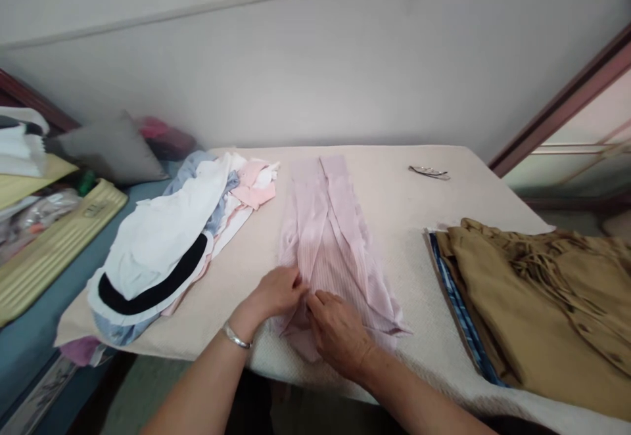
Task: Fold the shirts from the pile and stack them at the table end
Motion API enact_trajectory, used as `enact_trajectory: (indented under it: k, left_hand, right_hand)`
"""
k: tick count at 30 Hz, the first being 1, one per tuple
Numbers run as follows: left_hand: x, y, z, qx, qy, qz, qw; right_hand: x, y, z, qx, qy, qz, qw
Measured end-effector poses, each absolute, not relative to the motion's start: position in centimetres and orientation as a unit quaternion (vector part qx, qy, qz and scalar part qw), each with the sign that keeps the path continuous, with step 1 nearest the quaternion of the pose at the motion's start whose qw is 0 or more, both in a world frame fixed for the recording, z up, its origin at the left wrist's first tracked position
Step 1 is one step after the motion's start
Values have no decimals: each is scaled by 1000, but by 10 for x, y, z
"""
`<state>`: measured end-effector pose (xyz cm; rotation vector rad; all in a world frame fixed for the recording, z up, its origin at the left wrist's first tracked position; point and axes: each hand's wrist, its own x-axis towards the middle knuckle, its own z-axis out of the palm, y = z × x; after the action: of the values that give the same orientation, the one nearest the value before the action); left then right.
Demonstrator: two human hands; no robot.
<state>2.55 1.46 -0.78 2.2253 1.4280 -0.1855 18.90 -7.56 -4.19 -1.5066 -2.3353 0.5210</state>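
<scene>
A pale pink, finely striped shirt [328, 251] lies lengthwise in front of me, its sides folded inward over the middle. My left hand [280, 292] is closed at its near left part, thumb and fingers pinching the fabric. Right beside it, my right hand [340, 331] is also closed on the shirt, fingers curled into the cloth near the front edge. The two hands almost touch, and they hide the bit of cloth between the fingertips. A loose flap of the shirt hangs toward the table's front edge.
A heap of clothes, with a white garment [162, 231] on top, lies at left. Folded brown trousers [532, 303] rest on a blue item at right. Eyeglasses [428, 173] lie at the back of the cream-covered table [409, 211]. A yellow plastic container [64, 244] stands far left.
</scene>
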Motion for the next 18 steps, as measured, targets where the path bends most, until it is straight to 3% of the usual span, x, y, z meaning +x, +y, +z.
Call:
enact_trajectory:
  k: [3, 7, 13, 18]
  left_hand:
    - [24, 17, -13, 820, 511, -70, 248]
    - [18, 43, -9, 799, 576, 16, 174]
    - [57, 142, -20, 841, 517, 141, 68]
    - [98, 217, -59, 860, 493, 121, 45]
  right_hand:
    - [192, -77, -43, -523, -814, 178, 179]
    - [205, -76, -43, -533, -802, 171, 209]
    - [241, -62, -69, -531, -797, 132, 256]
    - [258, -55, -100, -563, -780, 75, 262]
